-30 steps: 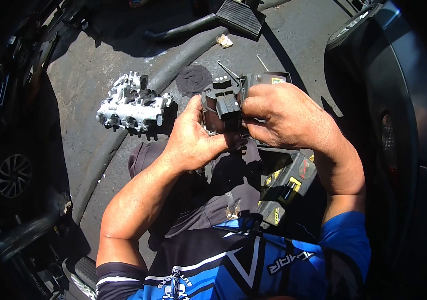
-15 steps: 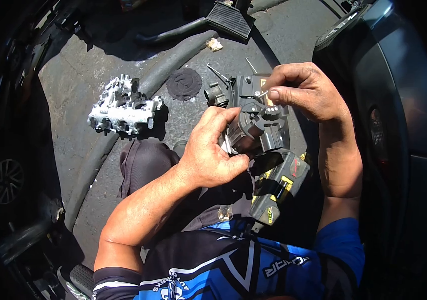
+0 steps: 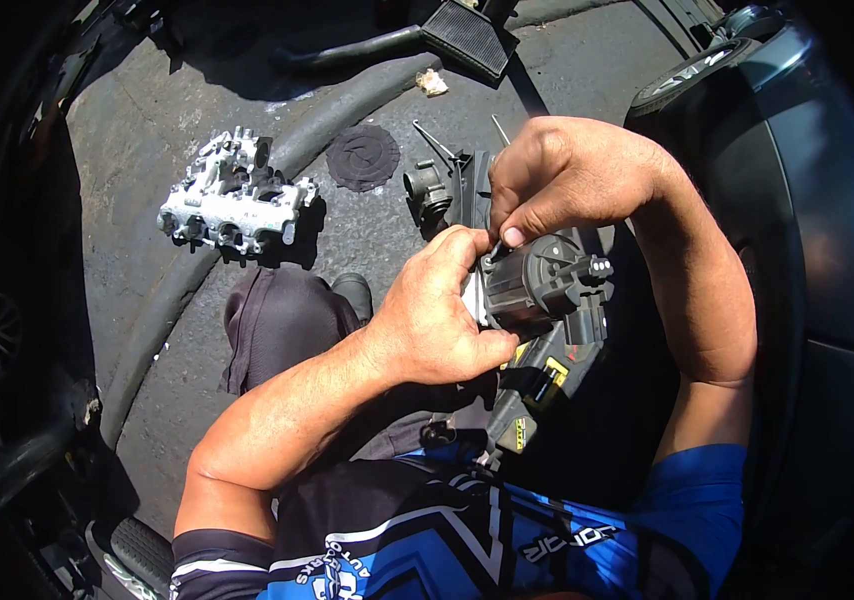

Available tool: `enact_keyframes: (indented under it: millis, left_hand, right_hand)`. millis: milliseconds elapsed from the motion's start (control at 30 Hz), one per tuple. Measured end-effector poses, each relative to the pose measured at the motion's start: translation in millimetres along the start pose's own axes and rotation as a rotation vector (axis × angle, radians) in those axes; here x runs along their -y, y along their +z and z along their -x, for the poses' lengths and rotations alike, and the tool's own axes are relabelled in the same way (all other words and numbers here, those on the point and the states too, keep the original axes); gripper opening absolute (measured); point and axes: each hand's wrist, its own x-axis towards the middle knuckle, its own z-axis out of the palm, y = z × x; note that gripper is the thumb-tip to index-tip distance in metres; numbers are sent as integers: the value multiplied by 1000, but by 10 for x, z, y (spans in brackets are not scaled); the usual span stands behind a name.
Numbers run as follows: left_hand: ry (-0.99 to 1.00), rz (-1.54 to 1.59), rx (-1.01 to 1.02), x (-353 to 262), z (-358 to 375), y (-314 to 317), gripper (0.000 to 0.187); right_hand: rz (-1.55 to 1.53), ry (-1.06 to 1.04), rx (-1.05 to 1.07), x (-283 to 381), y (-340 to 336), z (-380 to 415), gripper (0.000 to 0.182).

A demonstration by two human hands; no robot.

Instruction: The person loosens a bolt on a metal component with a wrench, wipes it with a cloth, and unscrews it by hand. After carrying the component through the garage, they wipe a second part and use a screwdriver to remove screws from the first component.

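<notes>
My left hand (image 3: 437,310) is closed around the silver metal base of a black cylindrical car part (image 3: 547,280) with a plug-like connector at its far end. The part is held tilted above my lap. Thumb and index finger of my right hand (image 3: 577,175) are pinched together at the edge of that base, beside my left fingertips. A small thin metal bolt showed in that pinch a moment earlier; the fingers now mostly hide it. Behind the hands, a metal throttle body (image 3: 429,188) lies on the ground.
A silver engine casting (image 3: 232,215) lies on the ground at left, near a round dark cloth-like piece (image 3: 362,158). A black and yellow case (image 3: 522,405) is below the part. A car (image 3: 837,250) stands close on the right. A radiator-like panel (image 3: 469,40) lies farther off.
My right hand has moved left and down from the connector end to the base, bringing the bolt against it. The black part has turned slightly in my left hand and shifted right.
</notes>
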Motion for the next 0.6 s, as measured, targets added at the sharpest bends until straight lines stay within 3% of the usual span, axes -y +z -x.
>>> enact_keyframes:
  millis: [133,267,333,433,600]
  left_hand:
    - [-108,206,73,70,18,36,61]
    - [-68,246,111,122,22,15,61]
    - [-37,251,116,133,5,1,61]
    - [-146,322,145,131,-7,-11,63]
    - [-95,277,150,163,-68,-12,65]
  right_hand:
    - [41,152,70,142,-17,-102,20]
    - [99,271,131,256,-44,-178,20]
    - [142,256,145,252,-61,-210,20]
    - [214,250,142,289,-72,-250,20]
    - [306,293,157,365,-102,-285,21]
